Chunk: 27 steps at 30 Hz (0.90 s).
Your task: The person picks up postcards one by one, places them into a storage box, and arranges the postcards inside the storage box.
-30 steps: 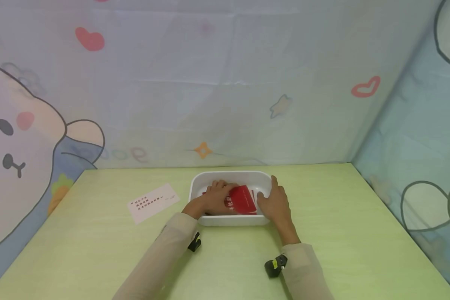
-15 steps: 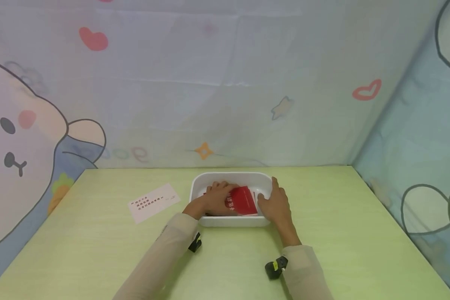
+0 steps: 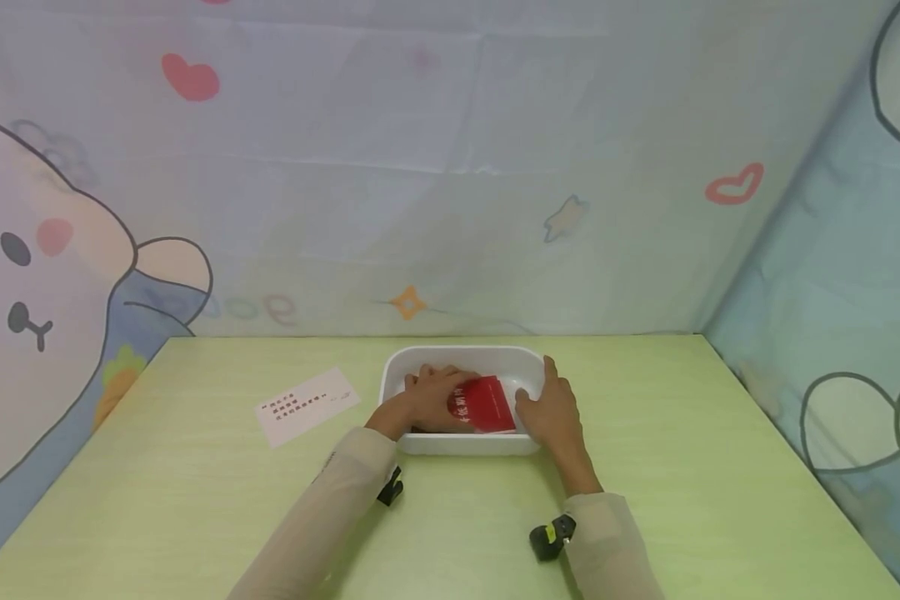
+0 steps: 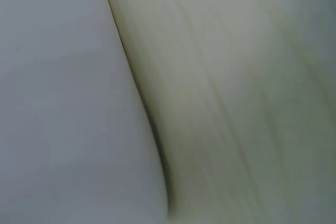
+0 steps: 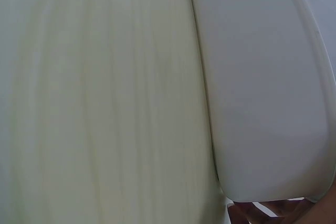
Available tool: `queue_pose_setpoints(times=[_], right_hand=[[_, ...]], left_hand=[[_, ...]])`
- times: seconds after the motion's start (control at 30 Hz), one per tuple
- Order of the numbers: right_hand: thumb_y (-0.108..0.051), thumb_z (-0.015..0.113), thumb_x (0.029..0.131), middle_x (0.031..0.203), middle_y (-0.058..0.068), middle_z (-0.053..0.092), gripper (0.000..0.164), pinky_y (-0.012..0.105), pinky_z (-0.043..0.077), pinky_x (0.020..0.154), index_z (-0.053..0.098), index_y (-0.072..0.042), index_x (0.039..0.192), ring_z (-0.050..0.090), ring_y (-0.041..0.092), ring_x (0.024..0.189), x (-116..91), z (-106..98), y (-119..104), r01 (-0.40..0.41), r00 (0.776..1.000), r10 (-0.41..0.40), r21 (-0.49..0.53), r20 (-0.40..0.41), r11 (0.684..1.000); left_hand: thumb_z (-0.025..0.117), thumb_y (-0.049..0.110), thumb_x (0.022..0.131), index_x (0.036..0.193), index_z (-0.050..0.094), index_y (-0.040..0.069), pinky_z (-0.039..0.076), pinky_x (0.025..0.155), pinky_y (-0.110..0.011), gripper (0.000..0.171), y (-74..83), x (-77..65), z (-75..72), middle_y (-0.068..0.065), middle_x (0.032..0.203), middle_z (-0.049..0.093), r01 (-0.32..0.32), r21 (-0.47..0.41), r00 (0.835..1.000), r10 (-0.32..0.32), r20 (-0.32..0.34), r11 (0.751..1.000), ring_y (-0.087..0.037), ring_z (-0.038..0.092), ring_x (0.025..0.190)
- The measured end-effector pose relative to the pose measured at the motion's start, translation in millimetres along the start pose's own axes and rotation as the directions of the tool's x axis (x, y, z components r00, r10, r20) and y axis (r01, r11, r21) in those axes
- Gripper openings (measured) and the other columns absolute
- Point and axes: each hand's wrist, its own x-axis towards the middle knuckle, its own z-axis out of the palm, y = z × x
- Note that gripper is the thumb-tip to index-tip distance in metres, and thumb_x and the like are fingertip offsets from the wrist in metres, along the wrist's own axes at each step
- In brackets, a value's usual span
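Note:
A white plastic tray (image 3: 465, 446) stands at the far middle of the table, its outer wall large in both the left wrist view (image 4: 68, 108) and the right wrist view (image 5: 262, 87). Inside it lie red cards (image 3: 489, 404) with white print, pale edges showing below the top one. My left hand (image 3: 427, 402) reaches over the tray's near wall and grips the cards from the left; it covers part of them, and some fingertips are hidden. My right hand (image 3: 555, 410) holds the tray's right end, thumb on the inner side and fingers outside, partly seen in the right wrist view.
A pale pink card (image 3: 307, 407) with dark red writing lies on the light green table (image 3: 210, 483), left of the tray. A printed cloth (image 3: 420, 167) hangs behind the table, close to the tray's far side, and more cloth hangs at the right.
The card edge that stuck out right of the top red card is no longer seen; the cards look more evenly stacked. Both hands stay nearly in place. The head view shifts slightly.

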Motion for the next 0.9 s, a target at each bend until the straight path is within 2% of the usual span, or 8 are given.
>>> queue_pose_setpoints(times=[0.3, 0.57, 0.9], right_hand=[[-0.023, 0.050, 0.089, 0.127, 0.032, 0.043, 0.072, 0.060, 0.042, 0.090, 0.015, -0.001, 0.148, 0.046, 0.042, 0.108, 0.0, -1.4, 0.7, 0.002, 1.000, -0.002, 0.009, -0.006, 1.000], [-0.024, 0.049, 0.090, 0.129, 0.031, 0.041, 0.072, 0.061, 0.042, 0.090, 0.014, -0.003, 0.148, 0.044, 0.042, 0.111, -0.1, 0.6, 0.0, -0.013, 1.000, 0.013, 0.008, 0.001, 1.000], [-0.024, 0.050, 0.090, 0.130, 0.030, 0.040, 0.072, 0.061, 0.041, 0.091, 0.013, -0.003, 0.148, 0.044, 0.042, 0.111, 0.1, 0.0, -1.5, -0.022, 1.000, 0.022, 0.011, 0.009, 1.000]], left_hand=[[0.068, 0.062, 0.070, 0.142, 0.037, 0.035, 0.031, 0.085, -0.045, 0.082, -0.3, 1.3, -0.5, 0.004, 0.139, 0.041, 0.001, 0.012, 1.000, -0.001, 0.021, 1.000, -0.021, 0.031, 0.111], [0.067, 0.060, 0.074, 0.143, 0.038, 0.032, 0.029, 0.090, -0.049, 0.080, 0.4, -0.7, -2.0, 0.003, 0.141, 0.038, -0.003, 0.024, 0.999, 0.002, 0.038, 1.000, -0.025, 0.029, 0.118], [0.067, 0.057, 0.074, 0.144, 0.036, 0.032, 0.028, 0.090, -0.048, 0.080, -1.9, 1.0, -0.4, 0.004, 0.143, 0.037, -0.021, 0.001, 0.998, 0.021, 0.054, 1.000, -0.024, 0.027, 0.119]])
